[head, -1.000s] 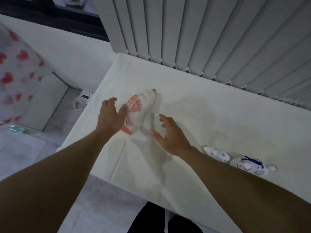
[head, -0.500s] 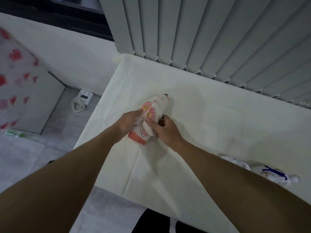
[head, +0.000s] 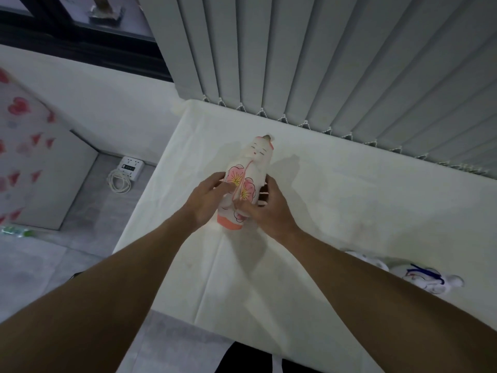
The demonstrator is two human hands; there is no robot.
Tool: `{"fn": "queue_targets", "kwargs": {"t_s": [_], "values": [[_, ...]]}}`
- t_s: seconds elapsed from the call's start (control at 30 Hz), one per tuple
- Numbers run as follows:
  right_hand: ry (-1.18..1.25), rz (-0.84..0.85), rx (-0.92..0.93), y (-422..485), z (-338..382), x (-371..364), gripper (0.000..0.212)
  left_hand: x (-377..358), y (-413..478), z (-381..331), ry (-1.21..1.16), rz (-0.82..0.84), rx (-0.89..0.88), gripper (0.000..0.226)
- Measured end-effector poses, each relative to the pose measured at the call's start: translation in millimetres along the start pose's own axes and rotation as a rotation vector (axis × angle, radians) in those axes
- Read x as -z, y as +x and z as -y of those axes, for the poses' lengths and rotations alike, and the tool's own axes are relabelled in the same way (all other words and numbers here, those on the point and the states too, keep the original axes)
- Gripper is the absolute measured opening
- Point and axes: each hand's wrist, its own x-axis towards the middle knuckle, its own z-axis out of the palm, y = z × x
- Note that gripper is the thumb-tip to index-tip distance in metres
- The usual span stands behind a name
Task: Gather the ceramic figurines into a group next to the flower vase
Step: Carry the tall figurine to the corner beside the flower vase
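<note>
A tall white ceramic figurine (head: 250, 173) with pink flowers, a painted face and an orange base is held near the left part of the white-clothed table (head: 349, 200). My left hand (head: 207, 200) grips its left side and my right hand (head: 269, 211) grips its right side. It leans with the head pointing away from me. Two small white figurines lie at the right: one with blue markings (head: 427, 278), and another (head: 373, 261) partly hidden behind my right forearm. No flower vase is in view.
Grey vertical blinds (head: 322, 63) hang along the table's far edge. On the floor to the left lie a white power strip (head: 130, 168) with a coiled cable, a cabinet with red hearts (head: 24, 157) and a green bottle (head: 16, 232).
Both hands closed onto the tall figurine, which lay tilted on the table a second ago. It is now raised more upright, its face turned toward me.
</note>
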Motion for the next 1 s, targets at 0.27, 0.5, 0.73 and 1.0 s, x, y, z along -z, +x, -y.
{"fn": "queue_targets", "kwargs": {"t_s": [0.27, 0.5, 0.73, 1.0], "values": [[-0.219, -0.006, 0.287, -17, -1, 20, 0.097, 5, -17, -1, 0.313, 0.162, -0.239, 0.06], [-0.354, 0.076, 0.29, -28, -26, 21, 0.092, 15, -29, 16, 0.631, 0.256, -0.22, 0.078], [-0.283, 0.092, 0.297, -31, -28, 19, 0.092, 10, -31, 23, 0.529, 0.221, -0.203, 0.089], [-0.221, 0.09, 0.177, -25, -26, 21, 0.076, 2, -20, 26, 0.32, 0.19, -0.12, 0.077]]}}
